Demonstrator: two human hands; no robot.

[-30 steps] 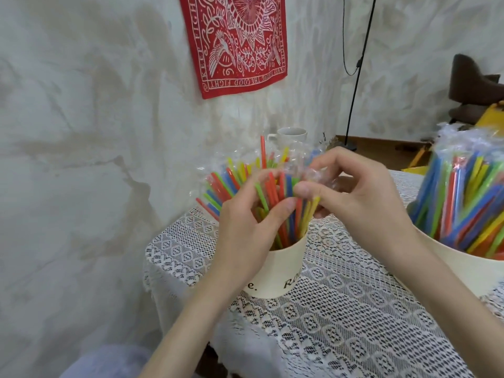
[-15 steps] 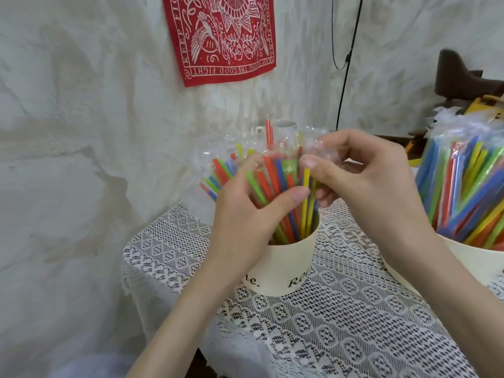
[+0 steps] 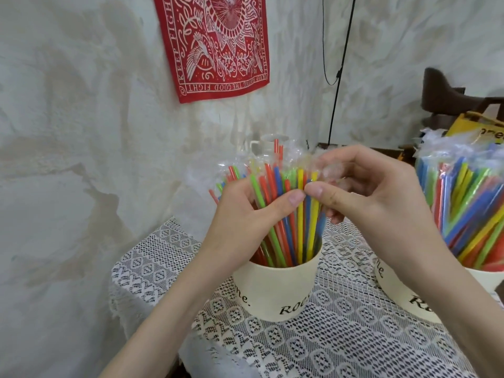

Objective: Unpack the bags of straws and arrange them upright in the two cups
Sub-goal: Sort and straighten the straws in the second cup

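A cream cup [image 3: 275, 290] with black lettering stands on the lace tablecloth, holding a bundle of coloured straws [image 3: 289, 230] upright, still inside a clear plastic bag [image 3: 294, 159]. My left hand [image 3: 245, 214] grips the bundle from the left, thumb across the straws. My right hand [image 3: 376, 197] pinches the top of the clear bag at the bundle's upper right. A second cream cup [image 3: 403, 293] at the right holds another bagged straw bundle [image 3: 469, 211], partly hidden behind my right forearm.
The small table with the white lace cloth [image 3: 327, 342] sits against a mottled wall. A white mug [image 3: 268, 144] stands behind the straws. A red bandana [image 3: 215, 42] hangs on the wall; a black cable [image 3: 338, 72] runs down it. A dark chair [image 3: 447, 96] and yellow bag [image 3: 480, 129] are far right.
Both hands have lifted the bundle's top and bag slightly, the straws standing straighter in the cup. The camera has tilted and moved closer.
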